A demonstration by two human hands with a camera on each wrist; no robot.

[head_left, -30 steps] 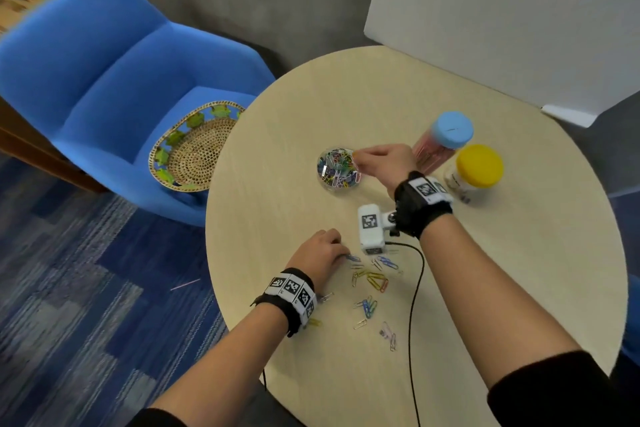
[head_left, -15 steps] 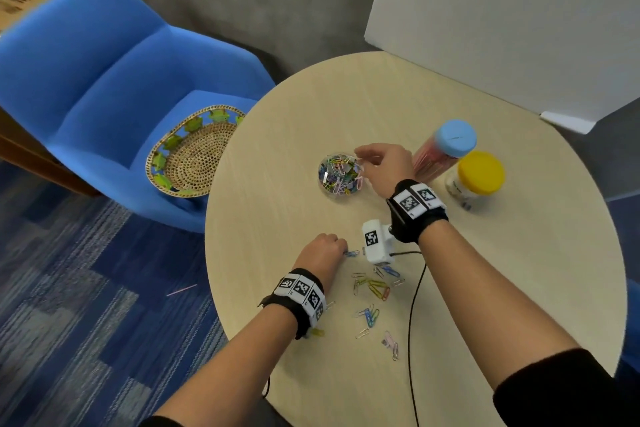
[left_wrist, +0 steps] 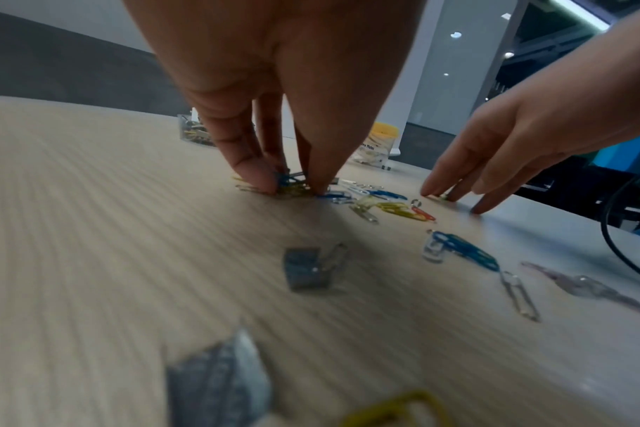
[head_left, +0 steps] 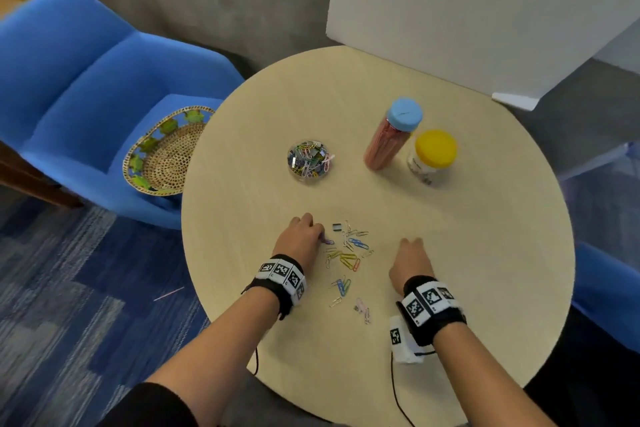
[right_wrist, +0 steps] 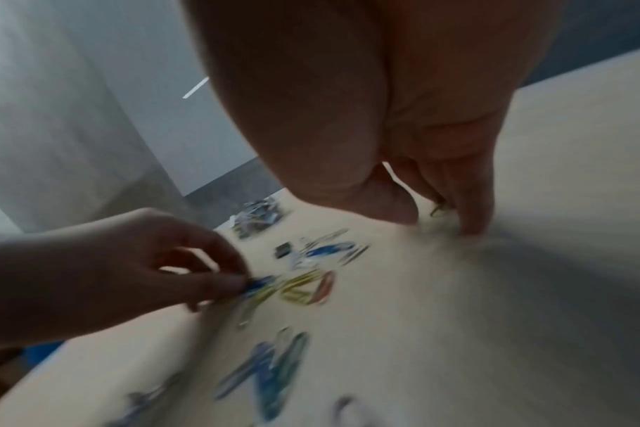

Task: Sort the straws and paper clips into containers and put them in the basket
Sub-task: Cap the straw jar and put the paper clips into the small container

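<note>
**Head view: both hands down among the loose clips**

Near the worktop (head_left: 485,253) edge, loose paper clips (head_left: 348,258) lie scattered between the hands. The left hand (head_left: 300,239) pinches a small bunch; the right hand (head_left: 410,262) rests straight fingertips (left_wrist: 430,192) down. Beyond stand the clip dish (head_left: 309,160), straw tube (head_left: 391,139) and yellow-lidded jar (head_left: 431,158). The basket (head_left: 162,152) sits on the chair (head_left: 86,87).

Looked down from the head onto the round table (head_left: 450,253); wrist views skimmed close, sharing scattered paper clips (left_wrist: 461,248).
</note>
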